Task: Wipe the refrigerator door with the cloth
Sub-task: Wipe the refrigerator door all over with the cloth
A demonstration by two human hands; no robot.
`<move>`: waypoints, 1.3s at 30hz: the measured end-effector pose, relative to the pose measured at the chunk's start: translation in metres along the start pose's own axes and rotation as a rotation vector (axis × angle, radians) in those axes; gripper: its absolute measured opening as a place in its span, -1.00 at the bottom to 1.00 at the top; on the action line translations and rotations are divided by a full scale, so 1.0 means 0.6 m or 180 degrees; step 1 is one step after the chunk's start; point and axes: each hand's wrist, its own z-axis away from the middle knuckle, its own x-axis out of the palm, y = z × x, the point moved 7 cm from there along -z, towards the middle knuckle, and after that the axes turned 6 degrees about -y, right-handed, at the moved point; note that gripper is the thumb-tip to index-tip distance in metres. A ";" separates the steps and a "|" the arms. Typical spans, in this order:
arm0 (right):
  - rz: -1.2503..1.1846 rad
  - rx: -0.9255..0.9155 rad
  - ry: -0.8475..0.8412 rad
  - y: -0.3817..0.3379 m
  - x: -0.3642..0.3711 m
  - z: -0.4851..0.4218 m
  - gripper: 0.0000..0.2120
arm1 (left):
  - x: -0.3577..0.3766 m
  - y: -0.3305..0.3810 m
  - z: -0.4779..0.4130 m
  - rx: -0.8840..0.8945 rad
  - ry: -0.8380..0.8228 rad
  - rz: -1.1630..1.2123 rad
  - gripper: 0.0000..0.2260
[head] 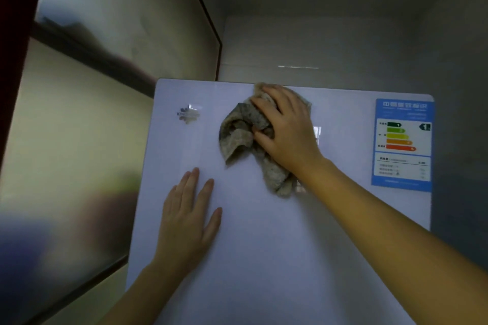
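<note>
Wiping step: right hand (286,129) presses bunched cloth (244,137) on door (264,232) near top edge. Left hand (186,219) flat, open, bracing. Next likely a sweep toward unwiped areas.

Right hand (284,126) is up high, arm stretched long from the lower right, fingers curled and pressing down on a bunched grip, while the left hand (187,216) lies flat below it, palm down, fingers straight and slightly spread, forearm rising from bottom left.
</note>
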 end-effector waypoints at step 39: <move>0.0367 0.1150 0.0311 0.137 -0.125 0.241 -0.44 | 0.028 0.165 -0.017 0.0510 0.0207 0.0258 -0.47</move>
